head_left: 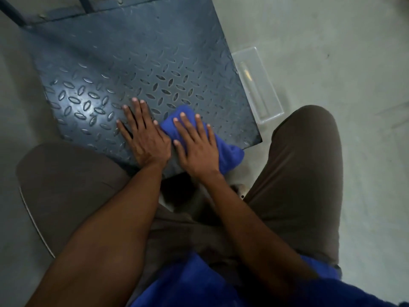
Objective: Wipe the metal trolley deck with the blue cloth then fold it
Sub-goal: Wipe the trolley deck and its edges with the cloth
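- Likely slip: the right hand (197, 149) only presses the blue cloth (228, 156) and does not grip it, so a quick stroke could leave the bunched cloth behind or push it off the near edge.
- Its fingers (188, 127) are straight and spread, flat on the cloth.
- The left hand (143, 134) holds nothing; its fingers (132, 116) lie splayed on bare metal just beside the cloth.
- The cloth sits at the near right corner of the metal trolley deck (132, 63), one end overhanging.
- A clear tray (257, 85) lies on the floor alongside.
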Demonstrator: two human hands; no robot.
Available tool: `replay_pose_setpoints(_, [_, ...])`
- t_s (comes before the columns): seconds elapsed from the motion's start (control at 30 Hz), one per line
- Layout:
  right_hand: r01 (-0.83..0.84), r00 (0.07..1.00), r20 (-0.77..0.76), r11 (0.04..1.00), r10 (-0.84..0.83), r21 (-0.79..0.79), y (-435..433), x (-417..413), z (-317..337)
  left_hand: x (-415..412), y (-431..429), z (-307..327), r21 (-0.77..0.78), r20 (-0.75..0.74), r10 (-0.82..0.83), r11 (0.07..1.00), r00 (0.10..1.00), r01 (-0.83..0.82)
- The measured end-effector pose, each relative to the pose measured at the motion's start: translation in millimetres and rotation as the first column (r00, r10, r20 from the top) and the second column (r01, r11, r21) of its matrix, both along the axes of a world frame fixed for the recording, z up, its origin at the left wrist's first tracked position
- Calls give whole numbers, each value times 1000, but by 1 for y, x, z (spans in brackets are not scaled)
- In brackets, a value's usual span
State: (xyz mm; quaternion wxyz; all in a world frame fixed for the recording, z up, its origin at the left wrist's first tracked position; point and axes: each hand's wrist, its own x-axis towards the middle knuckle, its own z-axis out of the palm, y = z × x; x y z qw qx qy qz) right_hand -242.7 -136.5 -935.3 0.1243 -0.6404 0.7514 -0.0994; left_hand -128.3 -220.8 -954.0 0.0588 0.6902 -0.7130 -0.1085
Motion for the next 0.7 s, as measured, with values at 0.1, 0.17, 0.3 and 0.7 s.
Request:
replay_pose_setpoints(0.1, [266, 963, -45, 964, -266, -14, 20, -63, 6, 5, 21, 11, -14, -7, -32, 999, 999, 31])
replay_pose_setpoints(0.17, [562, 827, -21, 827, -562, -12, 19, -92, 12, 13, 29, 20, -29, 13, -49, 998, 999, 50])
replay_pose_setpoints(0.3, [414, 910, -14, 909, -415, -48, 8, -27, 32, 35, 40, 32, -38, 28, -55, 998, 998, 56])
replay_pose_setpoints(0.7, [674, 737, -25, 737, -676, -57, 56, -77, 61, 10, 72, 47, -16, -11, -220, 975, 975, 220])
